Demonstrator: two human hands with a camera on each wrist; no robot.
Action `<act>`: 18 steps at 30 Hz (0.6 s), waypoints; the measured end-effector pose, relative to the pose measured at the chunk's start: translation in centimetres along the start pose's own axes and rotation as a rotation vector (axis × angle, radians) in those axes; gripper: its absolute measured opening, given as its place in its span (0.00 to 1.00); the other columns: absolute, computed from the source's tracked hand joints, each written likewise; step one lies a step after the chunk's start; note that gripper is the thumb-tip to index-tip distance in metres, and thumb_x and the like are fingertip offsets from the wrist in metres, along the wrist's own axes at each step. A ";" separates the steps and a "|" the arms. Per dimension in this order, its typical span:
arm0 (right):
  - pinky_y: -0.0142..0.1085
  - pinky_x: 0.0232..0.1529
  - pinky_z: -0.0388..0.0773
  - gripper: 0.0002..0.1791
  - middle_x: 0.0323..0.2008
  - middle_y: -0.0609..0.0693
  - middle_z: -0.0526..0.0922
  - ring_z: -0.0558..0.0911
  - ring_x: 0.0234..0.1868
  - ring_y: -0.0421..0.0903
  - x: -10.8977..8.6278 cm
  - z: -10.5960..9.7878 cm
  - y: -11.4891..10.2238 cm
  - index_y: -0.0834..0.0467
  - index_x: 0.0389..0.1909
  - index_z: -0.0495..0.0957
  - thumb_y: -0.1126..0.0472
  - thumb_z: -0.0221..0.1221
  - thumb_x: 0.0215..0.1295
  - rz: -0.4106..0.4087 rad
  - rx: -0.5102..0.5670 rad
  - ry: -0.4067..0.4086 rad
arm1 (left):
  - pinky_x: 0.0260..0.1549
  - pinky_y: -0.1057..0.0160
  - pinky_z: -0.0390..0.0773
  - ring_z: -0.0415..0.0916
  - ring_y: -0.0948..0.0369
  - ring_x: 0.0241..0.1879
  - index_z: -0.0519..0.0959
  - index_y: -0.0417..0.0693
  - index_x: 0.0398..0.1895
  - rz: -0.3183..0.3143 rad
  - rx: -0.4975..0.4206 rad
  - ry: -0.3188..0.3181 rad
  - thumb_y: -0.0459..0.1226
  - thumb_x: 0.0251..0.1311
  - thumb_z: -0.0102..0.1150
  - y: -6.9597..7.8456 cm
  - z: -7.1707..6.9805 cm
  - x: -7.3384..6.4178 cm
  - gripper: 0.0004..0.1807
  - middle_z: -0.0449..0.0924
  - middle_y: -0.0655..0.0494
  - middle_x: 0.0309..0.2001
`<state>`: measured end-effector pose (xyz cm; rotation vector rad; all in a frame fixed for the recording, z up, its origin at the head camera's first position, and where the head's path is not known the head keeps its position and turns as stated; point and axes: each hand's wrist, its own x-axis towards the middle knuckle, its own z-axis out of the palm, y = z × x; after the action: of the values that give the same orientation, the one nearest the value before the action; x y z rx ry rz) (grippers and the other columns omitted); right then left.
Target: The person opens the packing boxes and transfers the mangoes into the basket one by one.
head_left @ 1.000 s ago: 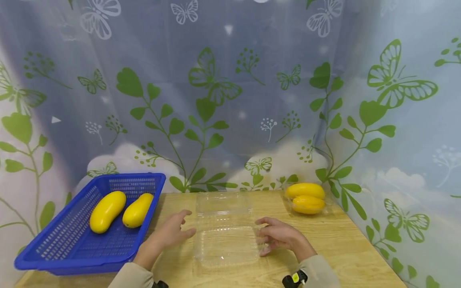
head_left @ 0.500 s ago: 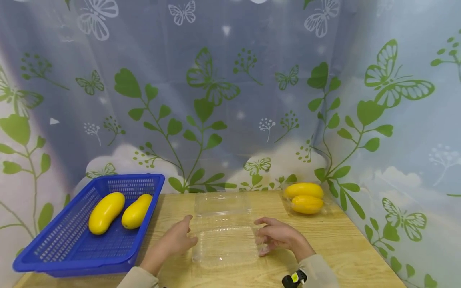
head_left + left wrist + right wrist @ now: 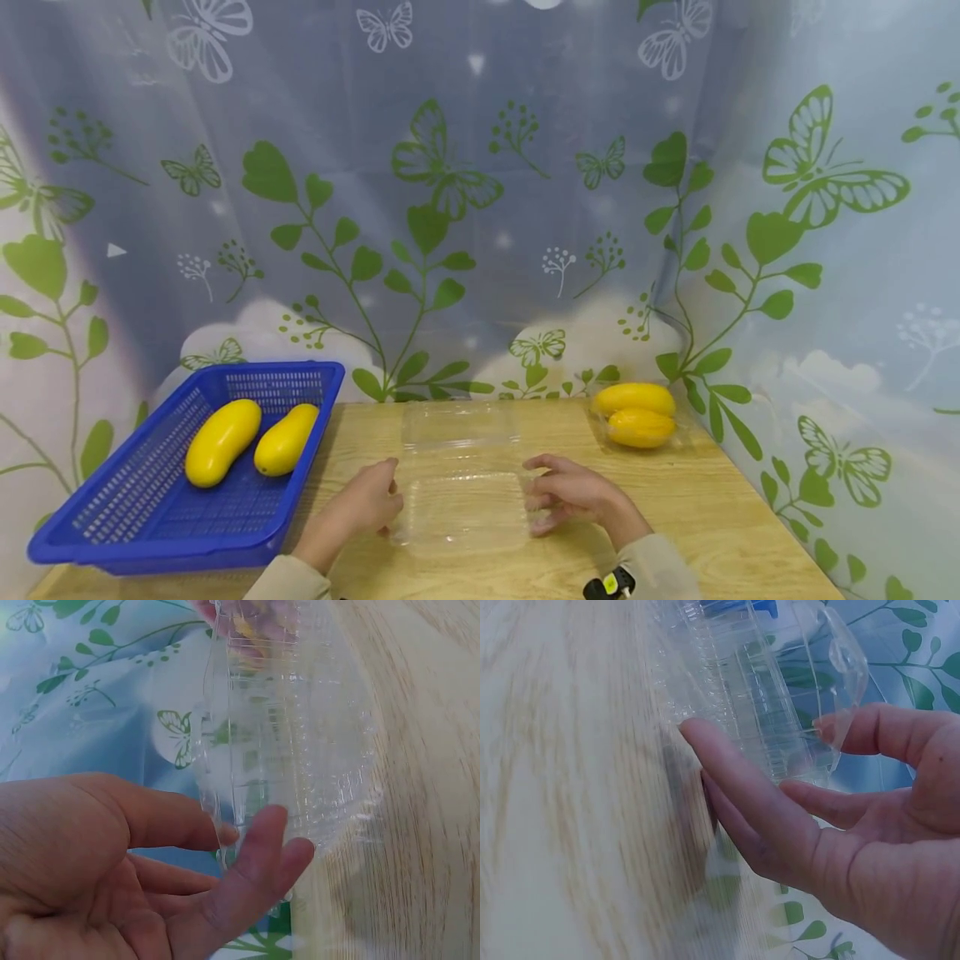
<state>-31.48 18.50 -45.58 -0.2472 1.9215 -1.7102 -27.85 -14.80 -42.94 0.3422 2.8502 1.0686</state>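
Observation:
A clear plastic clamshell container (image 3: 468, 510) lies on the wooden table with its lid (image 3: 459, 423) folded back toward the wall. My left hand (image 3: 366, 502) is at the container's left edge. In the left wrist view its thumb meets the clear rim (image 3: 217, 769), with other fingers along the outside. My right hand (image 3: 576, 493) holds the opposite edge. In the right wrist view one digit touches the rim (image 3: 847, 667) while longer fingers (image 3: 746, 787) lie along the side near the tabletop.
At left stands a blue perforated basket (image 3: 168, 546) with two oblong yellow fruits (image 3: 223, 442) in it. Two more yellow fruits (image 3: 636, 400) sit in another clear container at the back right. A patterned curtain (image 3: 480, 250) hangs behind the wooden table (image 3: 720, 533).
My left hand has come in against the container's left edge, and its fingers have drawn together. The container and right hand have shifted slightly left. The basket and yellow fruits have stayed put.

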 end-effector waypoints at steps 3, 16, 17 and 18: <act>0.49 0.45 0.89 0.34 0.43 0.56 0.74 0.77 0.40 0.46 0.1 0.3 0.0 0.69 0.78 0.51 0.65 0.50 0.77 -0.007 0.013 -0.003 | 0.17 0.63 0.79 0.77 0.59 0.15 0.58 0.18 0.72 -0.009 -0.024 0.003 0.21 0.57 0.55 -0.2 -0.1 0.1 0.37 0.80 0.43 0.36; 0.47 0.43 0.90 0.35 0.58 0.67 0.70 0.77 0.42 0.47 2.2 2.7 -0.4 0.69 0.78 0.51 0.66 0.50 0.75 -0.056 -0.007 0.000 | 0.30 0.59 0.82 0.79 0.54 0.27 0.75 0.27 0.43 0.004 0.129 0.079 0.19 0.49 0.56 -1.6 -1.7 0.2 0.15 0.78 0.44 0.31; 0.47 0.43 0.90 0.35 0.58 0.67 0.70 0.76 0.41 0.47 2.4 3.0 -0.5 0.69 0.78 0.51 0.66 0.50 0.75 -0.058 -0.008 -0.001 | 0.32 0.58 0.81 0.77 0.53 0.29 0.75 0.29 0.39 0.010 0.169 0.086 0.19 0.48 0.56 -1.7 -1.8 0.2 0.12 0.78 0.44 0.31; 0.47 0.43 0.90 0.35 0.57 0.67 0.70 0.76 0.40 0.46 2.7 3.2 -0.5 0.69 0.79 0.50 0.66 0.50 0.75 -0.058 -0.008 -0.004 | 0.33 0.56 0.80 0.76 0.52 0.31 0.76 0.31 0.36 0.013 0.204 0.097 0.19 0.48 0.57 -1.8 -1.9 0.3 0.10 0.78 0.44 0.31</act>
<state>-32.22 14.35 -45.93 -0.3123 1.9360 -1.7386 -28.72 -17.23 -42.67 0.3309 3.0559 0.8184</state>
